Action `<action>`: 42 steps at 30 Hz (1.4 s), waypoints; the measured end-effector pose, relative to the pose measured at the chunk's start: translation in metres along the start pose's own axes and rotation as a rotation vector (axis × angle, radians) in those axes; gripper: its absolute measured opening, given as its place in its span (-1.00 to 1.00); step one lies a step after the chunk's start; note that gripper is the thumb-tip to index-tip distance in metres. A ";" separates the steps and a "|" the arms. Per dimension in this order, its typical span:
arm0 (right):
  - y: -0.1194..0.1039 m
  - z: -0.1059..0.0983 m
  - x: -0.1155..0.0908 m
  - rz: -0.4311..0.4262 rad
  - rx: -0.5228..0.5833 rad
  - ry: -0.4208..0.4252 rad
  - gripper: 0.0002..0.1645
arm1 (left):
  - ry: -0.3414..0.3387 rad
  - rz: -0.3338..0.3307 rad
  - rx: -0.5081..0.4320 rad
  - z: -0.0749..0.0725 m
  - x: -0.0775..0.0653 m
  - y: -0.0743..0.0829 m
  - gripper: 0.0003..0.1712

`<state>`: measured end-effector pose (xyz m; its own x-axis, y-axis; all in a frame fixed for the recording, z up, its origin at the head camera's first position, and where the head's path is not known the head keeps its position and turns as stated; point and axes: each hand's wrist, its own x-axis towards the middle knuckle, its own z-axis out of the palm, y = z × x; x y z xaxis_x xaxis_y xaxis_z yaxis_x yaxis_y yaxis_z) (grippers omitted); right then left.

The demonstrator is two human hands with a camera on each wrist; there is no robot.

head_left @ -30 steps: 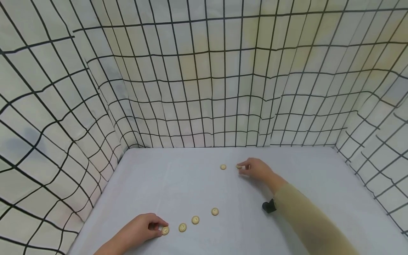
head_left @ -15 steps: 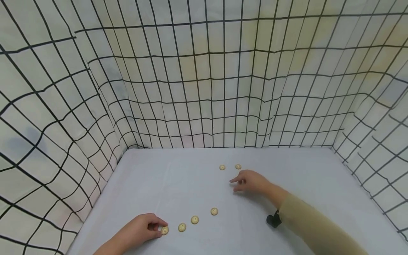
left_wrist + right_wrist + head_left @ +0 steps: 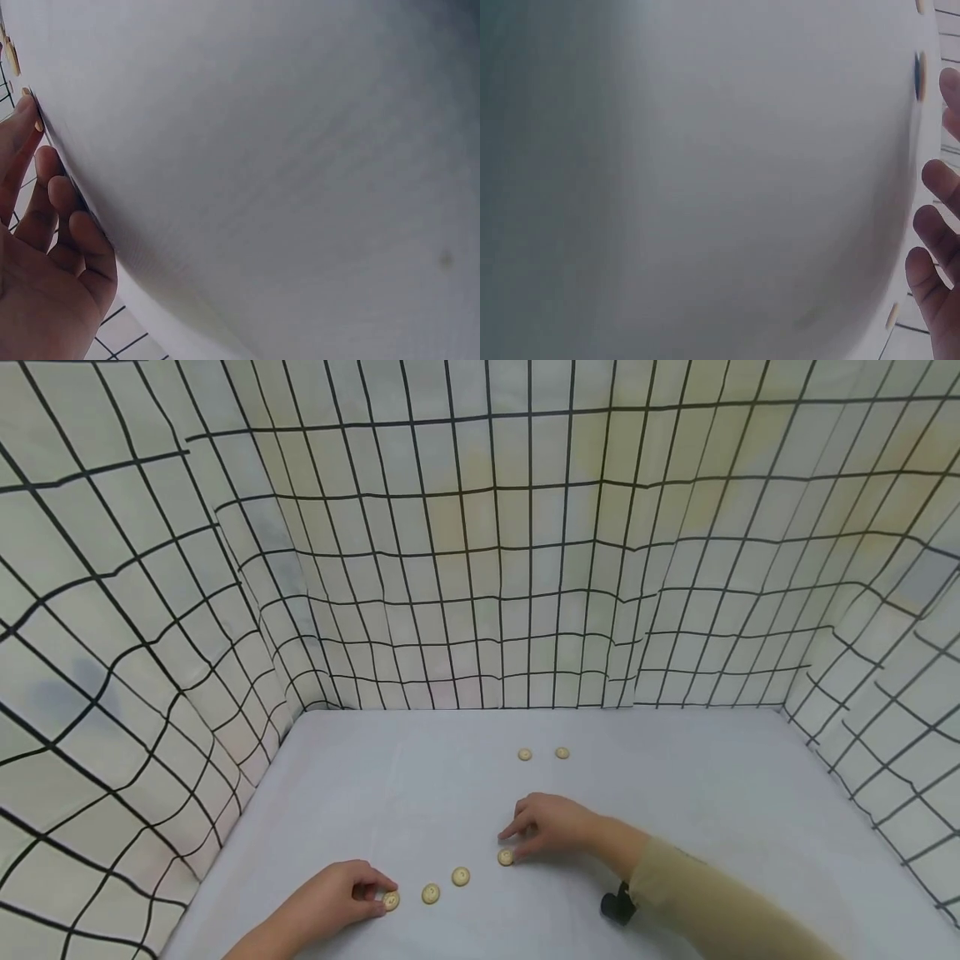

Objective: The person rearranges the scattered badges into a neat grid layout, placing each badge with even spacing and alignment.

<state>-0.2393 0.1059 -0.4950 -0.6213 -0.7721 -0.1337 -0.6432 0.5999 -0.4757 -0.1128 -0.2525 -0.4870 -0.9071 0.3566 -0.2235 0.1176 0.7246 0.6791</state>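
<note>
In the head view my left hand [image 3: 337, 897] rests at the front left of the table, its thumb and index finger pinching the edges of a round beige wooden button [image 3: 391, 901]. To its right, two more buttons of the same look lie apart, a second button [image 3: 431, 893] and a third button [image 3: 461, 877]. My right hand [image 3: 558, 827] is over a fourth button [image 3: 506, 857], thumb tip at its right edge and index fingertip just behind it, with a gap between them. In the right wrist view this hand's fingers [image 3: 934, 225] are spread at the right edge.
Two further buttons lie at the back of the white table [image 3: 375, 793], a left one [image 3: 525, 754] and a right one [image 3: 562, 752]. White cloth walls with black grid lines [image 3: 465, 568] enclose the back and sides. A black wrist device [image 3: 618, 907] sits under my right sleeve [image 3: 712, 902].
My right hand let go of the back right button and came forward and left to the front row's rightmost button. My left hand stays pinching the leftmost one.
</note>
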 end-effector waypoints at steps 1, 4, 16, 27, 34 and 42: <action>-0.002 0.002 0.000 -0.012 -0.006 -0.008 -0.61 | 0.000 -0.005 0.001 0.000 0.000 0.000 -0.79; -0.005 0.006 0.000 -0.023 -0.025 -0.021 -0.62 | 0.000 -0.016 -0.001 0.001 0.001 0.000 -0.79; -0.003 0.007 0.004 -0.046 -0.048 -0.019 -0.65 | -0.021 -0.039 -0.011 0.000 0.004 0.003 -0.79; -0.004 0.006 0.007 -0.035 -0.083 -0.042 -0.65 | -0.022 -0.029 -0.018 -0.001 0.005 0.001 -0.79; -0.002 0.007 0.005 -0.048 -0.060 -0.041 -0.68 | -0.033 -0.034 -0.032 0.000 0.006 0.001 -0.79; 0.002 0.004 0.004 -0.018 -0.014 -0.032 -0.70 | -0.028 -0.026 -0.038 0.000 0.006 0.001 -0.79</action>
<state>-0.2412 0.1028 -0.5002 -0.5947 -0.7892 -0.1532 -0.6608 0.5884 -0.4659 -0.1181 -0.2496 -0.4879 -0.8978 0.3546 -0.2610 0.0779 0.7113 0.6986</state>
